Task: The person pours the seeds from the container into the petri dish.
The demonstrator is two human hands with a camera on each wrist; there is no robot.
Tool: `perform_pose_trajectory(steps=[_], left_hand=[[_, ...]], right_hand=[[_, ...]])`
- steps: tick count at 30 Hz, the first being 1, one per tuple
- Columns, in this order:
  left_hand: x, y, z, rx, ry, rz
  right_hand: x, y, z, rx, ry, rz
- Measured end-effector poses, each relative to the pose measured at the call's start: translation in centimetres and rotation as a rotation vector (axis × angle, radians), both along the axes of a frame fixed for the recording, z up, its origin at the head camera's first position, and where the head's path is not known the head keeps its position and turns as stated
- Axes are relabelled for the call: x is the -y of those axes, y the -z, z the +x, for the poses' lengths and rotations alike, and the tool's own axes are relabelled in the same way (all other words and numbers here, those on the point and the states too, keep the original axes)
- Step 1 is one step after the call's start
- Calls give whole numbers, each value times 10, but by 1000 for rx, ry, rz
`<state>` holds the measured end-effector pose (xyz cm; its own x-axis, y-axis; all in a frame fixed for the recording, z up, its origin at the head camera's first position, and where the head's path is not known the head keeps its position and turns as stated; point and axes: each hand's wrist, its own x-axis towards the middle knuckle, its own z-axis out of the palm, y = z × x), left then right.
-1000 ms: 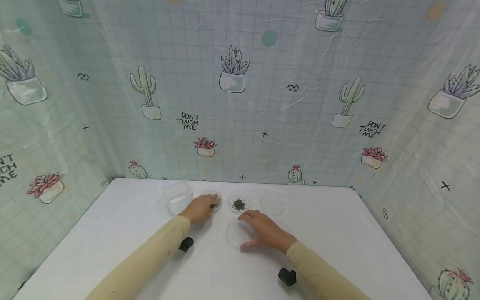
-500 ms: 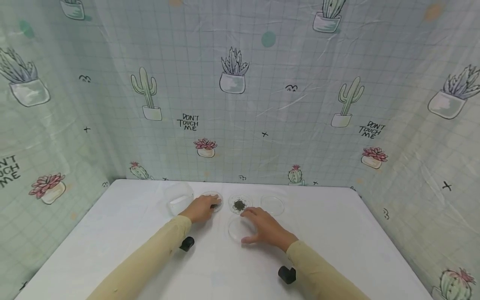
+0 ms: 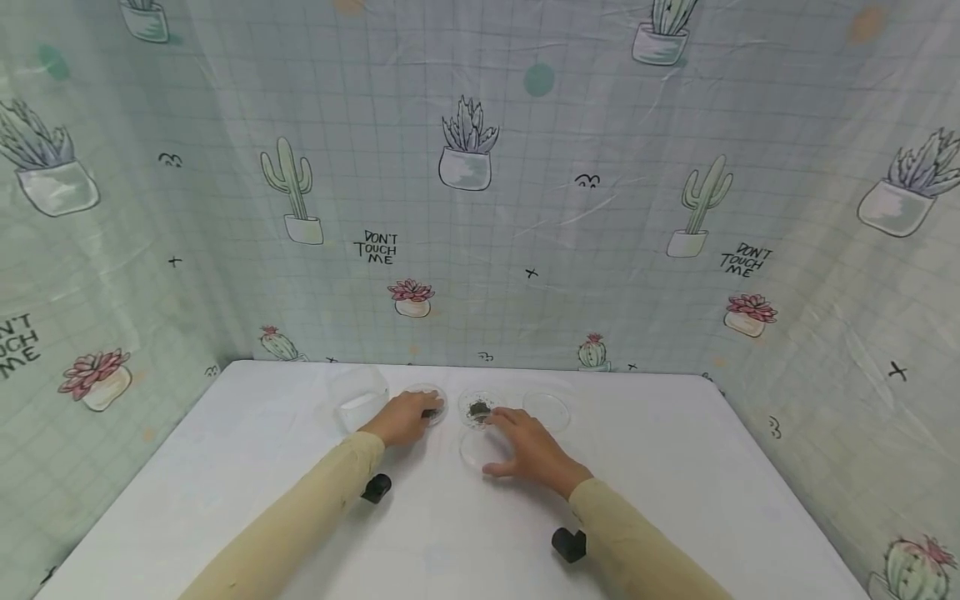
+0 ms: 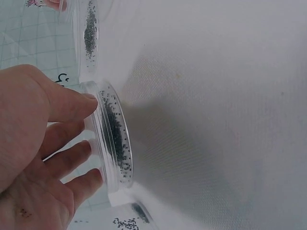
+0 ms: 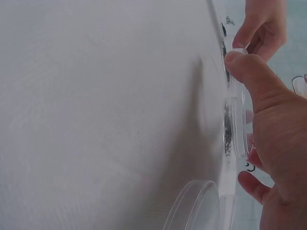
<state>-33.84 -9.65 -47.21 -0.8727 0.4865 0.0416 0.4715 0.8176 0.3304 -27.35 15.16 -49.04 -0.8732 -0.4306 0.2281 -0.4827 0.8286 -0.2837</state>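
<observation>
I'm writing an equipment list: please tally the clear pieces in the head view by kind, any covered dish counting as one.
Dishes with dark grains: 2
Empty-looking dishes or lids: 2
Larger clear container: 1
Total: 5

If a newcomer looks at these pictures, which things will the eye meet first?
Probably first the backdrop, printed with cacti and "DON'T TOUCH ME", behind the white table. Next, the dark granules heaped in a clear dish near the table's far edge. Then the left hand, gripping another clear dish to the left, and the right hand, holding a clear disc nearer the camera.
</observation>
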Motion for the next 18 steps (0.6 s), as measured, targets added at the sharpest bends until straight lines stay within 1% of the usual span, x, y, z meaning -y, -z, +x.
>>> perform_pose_trajectory(steps=[12, 18], left_hand=[[1, -1, -1, -4, 0, 5], [-1, -1, -3, -2, 2, -10]], right_hand=[[2, 5, -8, -9, 7, -24], [3, 5, -11, 17, 27, -41]])
